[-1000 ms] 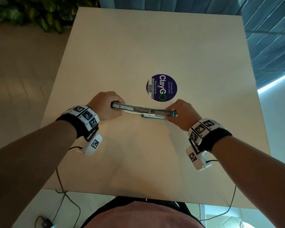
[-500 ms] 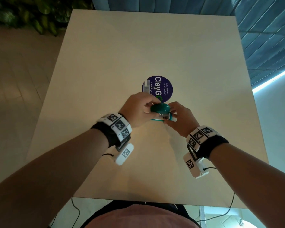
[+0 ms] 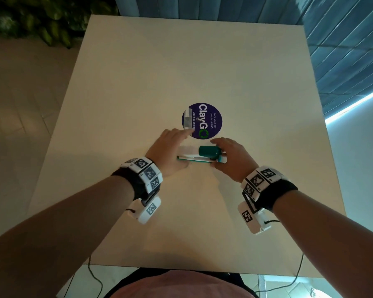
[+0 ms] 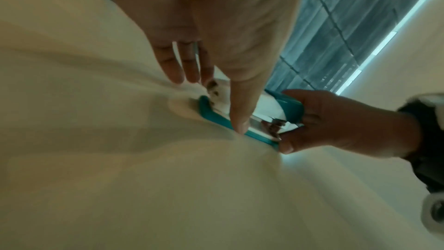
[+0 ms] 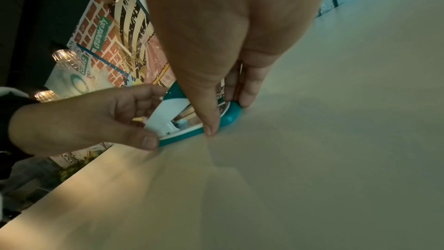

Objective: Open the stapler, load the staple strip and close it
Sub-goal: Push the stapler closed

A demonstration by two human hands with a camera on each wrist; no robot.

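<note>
Left hand is seen at the stapler's left end: fingers extended and mostly straight, thumb tip pressed against the teal base edge, nothing wrapped. Stapler is laid flat on the tabletop, just below the round purple sticker, between both hands. Right hand is clamped on the right end, thumb on the near side of the base, fingers curled over the far side and the teal cap.

Handling, as judged: small, light, rigid plastic-and-metal body; smooth shell, likely to be skidded across the smooth tabletop if pushed without a counter-hold. The base is best pinned at its sides near the hinge end, with the top arm pressed down from above. The spring pusher and any loaded strip are likely to be jarred if the arm is snapped shut.

View differences: the overall layout and sticker are given only by the head view; stapler detail is blurred there. In the left wrist view the metal channel between base and white arm is exposed, so the top is judged not fully shut. In the right wrist view the left thumb contact on the base corner and the white arm raised at an angle are shown. A staple strip cannot be made out in any view.
</note>
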